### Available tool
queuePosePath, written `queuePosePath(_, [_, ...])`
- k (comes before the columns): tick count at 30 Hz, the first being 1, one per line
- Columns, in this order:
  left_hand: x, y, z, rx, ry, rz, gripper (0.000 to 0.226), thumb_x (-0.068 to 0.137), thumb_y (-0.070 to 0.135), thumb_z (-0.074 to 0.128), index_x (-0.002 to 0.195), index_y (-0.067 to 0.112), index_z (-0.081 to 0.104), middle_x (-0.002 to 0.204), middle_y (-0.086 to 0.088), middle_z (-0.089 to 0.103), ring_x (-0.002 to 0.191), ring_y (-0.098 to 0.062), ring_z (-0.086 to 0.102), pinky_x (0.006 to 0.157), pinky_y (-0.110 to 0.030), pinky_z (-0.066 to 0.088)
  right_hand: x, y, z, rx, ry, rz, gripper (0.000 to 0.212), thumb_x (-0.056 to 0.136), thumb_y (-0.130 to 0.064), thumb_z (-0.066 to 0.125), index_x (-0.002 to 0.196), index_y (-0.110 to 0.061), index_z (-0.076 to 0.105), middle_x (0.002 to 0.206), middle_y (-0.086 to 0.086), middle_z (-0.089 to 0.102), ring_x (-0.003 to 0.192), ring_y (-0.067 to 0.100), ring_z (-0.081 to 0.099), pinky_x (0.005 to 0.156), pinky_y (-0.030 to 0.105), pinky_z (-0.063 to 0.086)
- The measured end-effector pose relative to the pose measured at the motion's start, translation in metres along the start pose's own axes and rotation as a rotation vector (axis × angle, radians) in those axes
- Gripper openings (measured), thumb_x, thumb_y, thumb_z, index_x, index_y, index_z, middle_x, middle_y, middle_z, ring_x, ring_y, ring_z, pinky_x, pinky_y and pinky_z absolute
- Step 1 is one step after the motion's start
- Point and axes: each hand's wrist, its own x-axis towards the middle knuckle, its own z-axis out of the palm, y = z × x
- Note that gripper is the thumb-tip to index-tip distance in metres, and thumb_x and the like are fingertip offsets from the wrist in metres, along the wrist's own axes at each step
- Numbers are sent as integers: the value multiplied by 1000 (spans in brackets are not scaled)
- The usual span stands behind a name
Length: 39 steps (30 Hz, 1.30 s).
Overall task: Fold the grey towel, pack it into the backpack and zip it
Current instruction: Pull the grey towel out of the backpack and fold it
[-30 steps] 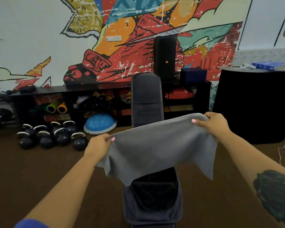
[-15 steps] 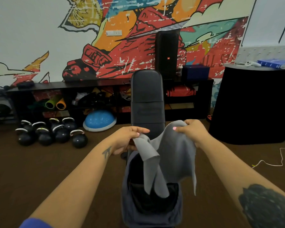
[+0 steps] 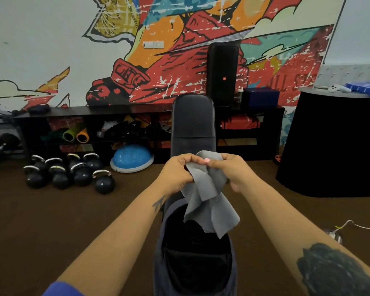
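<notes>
The backpack (image 3: 192,263) runs off the bottom edge; its dark inside shows no contents. The towel (image 3: 207,195) hides part of its opening. Both hands' fingertips are buried in the towel's top. The bench (image 3: 193,120) is mostly covered behind them.

Bare forearms showing, no gloves. Left hand (image 3: 175,174): small dark tattoo sitting near the wrist, blue-purple sleeve edge peeking in at the upper arm. Right hand (image 3: 233,170): pink nail polish showing, large dark tattoo covering the forearm.
</notes>
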Motion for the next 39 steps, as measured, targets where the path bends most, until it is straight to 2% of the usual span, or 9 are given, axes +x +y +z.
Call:
queuePosePath(5, [12,-4,-7,109,43,13,25,76,0,70,76,25,69,82,13,65,80,-1,60,68,-8,48,5,-3,7,137,-125,35,30,84,-10,67,115,-7,65,114,14,68,108,30,63,88,39,53])
queuePosePath(9, [23,-5,-18,309,115,39,2,79,24,72,77,24,71,86,11,47,82,-1,47,71,-14,38,8,-5,16,49,-57,-34,19,83,-9,69,102,-12,68,103,11,69,97,26,63,67,28,50])
queuePosePath(12, [30,-9,-27,460,148,101,22,81,41,67,81,19,71,109,7,42,100,-6,36,87,-18,32,10,-7,25,24,-4,-59,12,81,-10,72,92,-14,67,102,15,69,98,30,64,72,32,54])
queuePosePath(15, [30,-9,-35,606,175,177,12,83,38,62,74,29,62,126,7,41,116,-14,31,98,-35,30,8,-11,35,21,5,-70,5,86,-12,66,90,-15,68,98,12,70,97,26,64,71,29,52])
queuePosePath(19, [32,-8,-41,426,160,211,23,79,20,61,63,27,46,78,10,50,75,-7,46,71,-28,39,6,-16,43,85,-42,-57,12,89,-10,62,83,-16,71,82,8,71,79,20,66,62,25,52])
queuePosePath(21, [31,-8,-41,335,154,167,20,81,12,58,68,20,45,67,6,47,62,-6,43,59,-18,37,9,-16,46,110,-39,-55,11,86,-8,65,84,-17,72,82,9,72,80,21,67,69,29,55])
queuePosePath(24, [30,-6,-38,288,136,165,16,84,9,55,86,23,48,78,6,55,70,-4,50,60,-8,41,12,-16,49,101,17,-81,12,81,-14,72,93,-17,74,98,11,74,99,28,68,91,45,55])
queuePosePath(31, [35,-3,-29,248,188,186,9,86,33,63,94,30,63,90,16,59,86,-1,55,73,-10,40,10,-16,35,214,82,-89,20,88,-9,64,106,-5,68,96,13,73,86,26,70,65,30,57])
queuePosePath(39, [39,0,-13,166,148,85,8,89,34,59,81,31,57,80,17,56,79,-3,54,65,-13,40,10,-9,25,64,166,-125,21,94,-21,56,110,-18,69,104,4,73,101,21,66,87,37,57])
